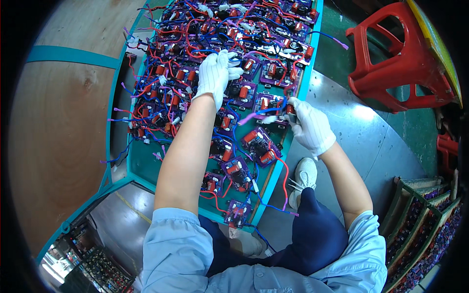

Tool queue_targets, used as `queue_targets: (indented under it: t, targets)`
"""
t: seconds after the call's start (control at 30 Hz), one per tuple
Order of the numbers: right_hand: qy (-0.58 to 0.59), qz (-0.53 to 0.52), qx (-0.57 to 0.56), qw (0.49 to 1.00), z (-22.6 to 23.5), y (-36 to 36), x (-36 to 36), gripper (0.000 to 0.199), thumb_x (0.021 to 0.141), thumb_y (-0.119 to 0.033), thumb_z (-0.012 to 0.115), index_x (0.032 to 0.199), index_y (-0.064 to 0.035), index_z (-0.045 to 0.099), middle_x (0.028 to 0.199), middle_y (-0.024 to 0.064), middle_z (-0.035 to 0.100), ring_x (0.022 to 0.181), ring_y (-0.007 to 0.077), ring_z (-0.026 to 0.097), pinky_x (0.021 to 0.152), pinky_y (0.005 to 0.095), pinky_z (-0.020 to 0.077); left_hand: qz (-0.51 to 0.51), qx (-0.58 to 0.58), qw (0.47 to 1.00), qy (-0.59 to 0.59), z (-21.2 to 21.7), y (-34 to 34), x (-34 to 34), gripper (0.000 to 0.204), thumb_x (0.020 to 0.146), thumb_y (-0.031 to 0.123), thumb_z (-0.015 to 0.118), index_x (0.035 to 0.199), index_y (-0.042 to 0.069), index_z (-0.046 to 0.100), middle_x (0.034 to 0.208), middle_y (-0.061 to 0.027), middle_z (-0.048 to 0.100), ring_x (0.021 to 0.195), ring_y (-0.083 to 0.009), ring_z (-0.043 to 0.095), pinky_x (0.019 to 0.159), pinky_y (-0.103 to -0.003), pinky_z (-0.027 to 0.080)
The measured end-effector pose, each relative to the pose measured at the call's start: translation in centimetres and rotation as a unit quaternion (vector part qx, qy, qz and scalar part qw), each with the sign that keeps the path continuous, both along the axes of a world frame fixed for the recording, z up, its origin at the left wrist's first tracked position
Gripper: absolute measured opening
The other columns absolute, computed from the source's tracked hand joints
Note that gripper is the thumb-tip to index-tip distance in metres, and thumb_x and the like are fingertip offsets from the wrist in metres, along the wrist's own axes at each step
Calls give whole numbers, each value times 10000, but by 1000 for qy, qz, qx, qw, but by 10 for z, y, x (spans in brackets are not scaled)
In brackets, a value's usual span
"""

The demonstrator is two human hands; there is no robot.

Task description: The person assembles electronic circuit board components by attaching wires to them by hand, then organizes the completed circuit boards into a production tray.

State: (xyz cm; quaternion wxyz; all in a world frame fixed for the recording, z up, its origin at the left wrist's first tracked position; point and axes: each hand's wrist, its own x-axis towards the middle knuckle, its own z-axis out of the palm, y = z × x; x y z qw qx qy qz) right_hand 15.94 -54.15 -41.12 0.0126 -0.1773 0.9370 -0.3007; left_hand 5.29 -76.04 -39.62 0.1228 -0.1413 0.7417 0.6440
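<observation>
Roughly L to R: left hand (pixel 215 73), fingers spread, lay flat on boards (pixel 244 90) mid green tray (pixel 141 168); right hand (pixel 310 126) pinched one small board (pixel 286 111) at tray's R edge, wires trailing left.

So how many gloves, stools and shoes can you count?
White fabric gloves on the hands: 2, left hand and right hand
Red plastic stool: 1
White shoes: 2, one, one
Total: 5
</observation>
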Motion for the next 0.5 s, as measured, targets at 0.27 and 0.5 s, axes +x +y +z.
queue_targets:
  t: [0.27, 0.5]
  targets:
    - [-71, -22, 61, 995, -5, -9, -2, 394, 725, -78, 551, 1105, -35, 457, 906, 162, 569, 783, 316, 578, 663, 378, 468, -112, -384, 883, 244, -4, 4, 23, 294, 797, 249, 587, 968, 10, 597, 880, -112, 619, 758, -219, 607, 703, -321, 467]
    - [-41, -9, 40, 998, -13, -5, -3, 385, 719, -75, 547, 1089, -62, 443, 864, 137, 562, 767, 301, 583, 601, 399, 480, -165, -527, 744, 377, -23, 2, 33, 451, 767, 433, 584, 966, 28, 590, 850, -116, 609, 808, -269, 582, 683, -371, 470]
